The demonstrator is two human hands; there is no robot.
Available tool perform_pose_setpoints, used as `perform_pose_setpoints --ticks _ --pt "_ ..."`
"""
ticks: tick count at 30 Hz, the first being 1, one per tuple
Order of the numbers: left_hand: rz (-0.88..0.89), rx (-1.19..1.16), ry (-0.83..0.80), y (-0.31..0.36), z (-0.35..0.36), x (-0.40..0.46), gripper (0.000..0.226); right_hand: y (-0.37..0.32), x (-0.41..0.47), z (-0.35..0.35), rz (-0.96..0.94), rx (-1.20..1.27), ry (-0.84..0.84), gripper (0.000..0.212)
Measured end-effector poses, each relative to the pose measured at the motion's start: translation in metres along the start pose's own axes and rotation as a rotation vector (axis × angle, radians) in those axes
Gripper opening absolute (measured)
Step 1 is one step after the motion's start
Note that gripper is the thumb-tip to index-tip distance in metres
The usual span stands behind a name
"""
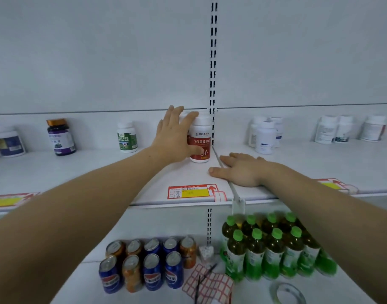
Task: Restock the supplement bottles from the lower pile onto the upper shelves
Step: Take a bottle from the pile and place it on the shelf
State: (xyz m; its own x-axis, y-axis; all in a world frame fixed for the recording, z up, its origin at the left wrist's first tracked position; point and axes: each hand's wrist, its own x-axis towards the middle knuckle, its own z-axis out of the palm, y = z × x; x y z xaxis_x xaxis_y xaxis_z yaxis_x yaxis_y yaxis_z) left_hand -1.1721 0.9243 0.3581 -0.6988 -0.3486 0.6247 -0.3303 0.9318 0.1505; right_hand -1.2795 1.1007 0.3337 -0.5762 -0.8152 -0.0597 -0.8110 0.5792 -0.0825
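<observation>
Forearms fill lower frame, both reaching up to upper shelf (188,178).

Item 1 — red-label bottle (200,140), white cap, upright at back of shelf, just left of slotted upright (213,62). Prob. rigid plastic, light, smooth label so a bit slippery; tall vs. base, could tip if nudged high. Best hold: round the mid-body, thumb opp. fingers.

Item 2 — left hand (177,134): fingers spread fairly wide, near straight, laid vs. bottle's left side and shoulder; thumb (197,150) across lower label. Reads as touching/steadying, not a closed wrap.

Item 3 — right hand (240,170): flat, palm down on shelf near front edge, fingers straight, holds nothing; lies across shelf divider (226,174).

Others: dark bottle w/ gold cap (59,137), green-label bottle (126,138) further left; white bottles (265,134) right. Below: soda cans (142,266), green-cap drink bottles (273,249), price tag (192,191). Lower pile not identifiable.
</observation>
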Motion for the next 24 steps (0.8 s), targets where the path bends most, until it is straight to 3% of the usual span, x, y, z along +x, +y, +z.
perform_pose_setpoints --ticks 4,12,24 --pt "-0.039 -0.101 -0.015 -0.003 0.007 0.008 0.099 0.002 0.001 0.003 -0.013 0.010 0.015 0.098" --pt "-0.154 -0.065 0.009 -0.003 0.014 0.017 0.099 0.002 0.002 0.002 -0.011 0.016 0.018 0.099" --pt "-0.141 -0.074 0.032 -0.006 0.015 0.009 0.093 0.000 -0.001 0.001 -0.009 0.021 0.012 0.098"
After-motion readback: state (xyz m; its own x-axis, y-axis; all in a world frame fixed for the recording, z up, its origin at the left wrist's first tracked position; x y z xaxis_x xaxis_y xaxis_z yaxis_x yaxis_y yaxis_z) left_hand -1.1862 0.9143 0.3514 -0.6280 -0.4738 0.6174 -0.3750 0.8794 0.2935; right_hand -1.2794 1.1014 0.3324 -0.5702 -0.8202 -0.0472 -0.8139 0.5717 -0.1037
